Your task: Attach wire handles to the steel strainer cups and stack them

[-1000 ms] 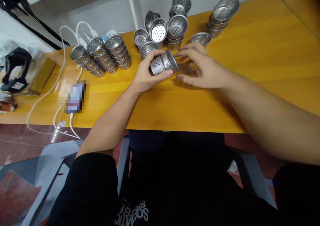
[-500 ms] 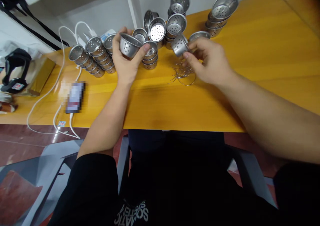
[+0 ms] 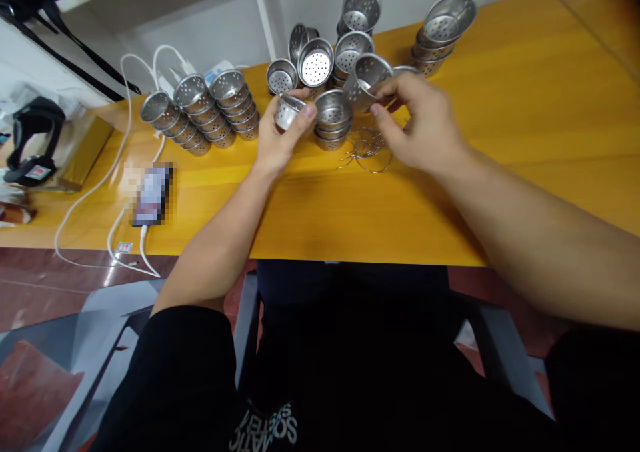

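My left hand (image 3: 277,137) is closed around a small shiny metal cup (image 3: 289,111), thumb on its near side. In my right hand (image 3: 417,115), thumb and fingers pinch the side of a wider perforated metal cup (image 3: 369,77), its mouth facing up and toward me. Between the two hands stands a short stack of perforated metal cups (image 3: 333,124); the cup in my right hand overlaps it in view, and whether they touch I cannot tell. A loose tangle of thin wire (image 3: 370,147) lies on the table below my right hand.
Leaning stacks of similar cups (image 3: 193,102) stand at the left. More cups (image 3: 317,64) stand at the back, and a tilted stack (image 3: 440,35) is at the back right. A blurred phone (image 3: 153,195) with white cables (image 3: 111,152) lies on the yellow table (image 3: 320,219).
My left hand and its cup have moved right, away from the left stacks. The short middle stack stands further right. The cup in my right hand has turned, its mouth now more toward me.
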The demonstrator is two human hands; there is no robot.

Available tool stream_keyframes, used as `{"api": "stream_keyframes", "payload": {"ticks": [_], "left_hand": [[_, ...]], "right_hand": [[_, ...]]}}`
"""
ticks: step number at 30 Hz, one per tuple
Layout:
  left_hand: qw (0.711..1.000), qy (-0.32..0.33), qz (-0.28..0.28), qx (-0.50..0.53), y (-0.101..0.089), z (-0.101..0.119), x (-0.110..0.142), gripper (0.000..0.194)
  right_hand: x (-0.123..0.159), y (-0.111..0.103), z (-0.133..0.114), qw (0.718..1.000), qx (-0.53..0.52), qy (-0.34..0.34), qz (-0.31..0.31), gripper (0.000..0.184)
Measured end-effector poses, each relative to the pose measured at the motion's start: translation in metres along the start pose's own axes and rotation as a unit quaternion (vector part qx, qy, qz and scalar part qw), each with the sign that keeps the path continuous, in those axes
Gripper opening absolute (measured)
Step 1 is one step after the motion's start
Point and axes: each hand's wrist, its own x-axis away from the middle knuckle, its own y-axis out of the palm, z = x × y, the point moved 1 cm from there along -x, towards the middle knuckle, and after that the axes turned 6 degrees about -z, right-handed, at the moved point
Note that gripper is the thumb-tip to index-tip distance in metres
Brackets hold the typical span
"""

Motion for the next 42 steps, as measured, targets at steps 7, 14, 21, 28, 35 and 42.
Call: {"api": "stream_keyframes", "payload": {"ticks": [7, 14, 21, 28, 35, 42], "left_hand": [[0.998, -0.023, -0.049, 0.029, 0.016, 0.012, 0.007, 0.105], [0.997, -0.016, -0.069, 0.036, 0.016, 0.003, 0.006, 0.111], [0.998, -0.034, -0.047, 0.031, 0.018, 0.021, 0.009, 0.111], [0.998, -0.028, -0.043, 0.025, 0.017, 0.024, 0.008, 0.109], [0.999, -0.014, 0.022, 0.038, 0.011, -0.002, 0.0, 0.12], [1.0, 0.015, -0.015, 0.002, 0.021, 0.009, -0.009, 0.143]], "right_hand": [[-0.003, -0.008, -0.008, 0.999, 0.018, -0.034, -0.039, 0.021], [-0.003, -0.003, -0.01, 0.995, 0.044, -0.073, -0.057, 0.025], [-0.002, 0.004, -0.02, 0.988, 0.066, -0.101, -0.092, 0.043], [-0.007, 0.0, -0.025, 0.978, 0.128, -0.055, -0.154, 0.038], [-0.014, 0.006, -0.018, 0.981, 0.108, -0.062, -0.15, 0.03], [-0.007, 0.009, -0.009, 0.995, 0.011, -0.085, -0.055, 0.064]]}}
